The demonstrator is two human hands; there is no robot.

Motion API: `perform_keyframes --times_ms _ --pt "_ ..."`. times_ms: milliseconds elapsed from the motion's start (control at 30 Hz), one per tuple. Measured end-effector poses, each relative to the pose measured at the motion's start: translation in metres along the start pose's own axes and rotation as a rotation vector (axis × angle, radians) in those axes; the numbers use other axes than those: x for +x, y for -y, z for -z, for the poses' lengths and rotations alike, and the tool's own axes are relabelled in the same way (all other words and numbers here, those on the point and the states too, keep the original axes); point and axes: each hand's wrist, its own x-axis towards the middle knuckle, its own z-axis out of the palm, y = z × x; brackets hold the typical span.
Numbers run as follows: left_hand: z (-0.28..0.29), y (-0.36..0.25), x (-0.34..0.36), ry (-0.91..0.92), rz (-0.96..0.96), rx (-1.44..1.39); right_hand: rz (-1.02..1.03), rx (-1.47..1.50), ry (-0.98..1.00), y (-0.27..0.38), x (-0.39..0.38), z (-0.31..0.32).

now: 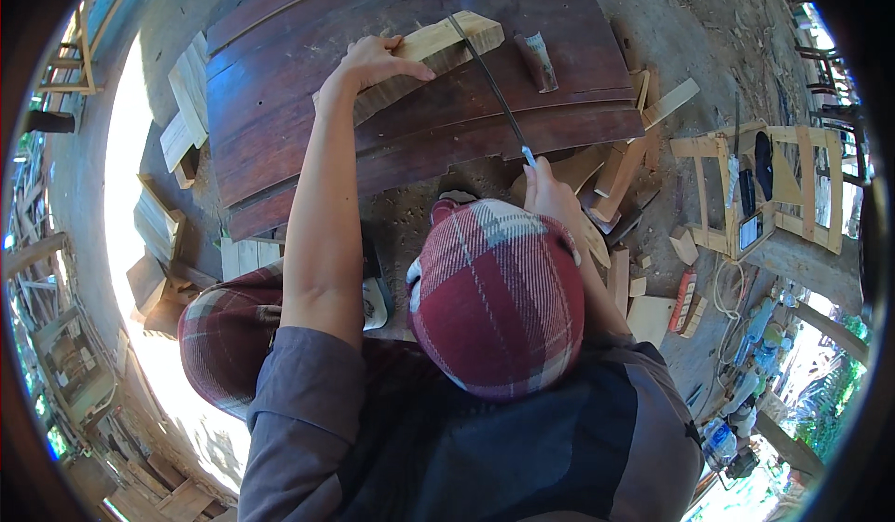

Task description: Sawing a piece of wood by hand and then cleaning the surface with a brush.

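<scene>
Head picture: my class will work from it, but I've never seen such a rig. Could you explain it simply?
There is no machine, just a person's two bare hands. The only picture comes from the left of two wide cameras worn on the head, looking down; straight edges bend near its rim. A dark wooden board bears a pale wood block and a small, rough-looking piece. The left hand holds the block; the right hand holds a long, thin tool by one end, and the tool crosses over the block.
</scene>
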Motion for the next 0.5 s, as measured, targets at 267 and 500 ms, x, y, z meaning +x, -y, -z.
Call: perform_keyframes --times_ms 267,500 --pt "-0.019 -0.018 -0.039 -0.523 -0.150 0.181 0.154 0.255 -0.072 -0.001 -0.004 0.050" --pt "0.061 -0.086 -0.096 -1.022 -0.416 0.273 -0.002 0.447 -0.485 -0.071 -0.008 0.034"
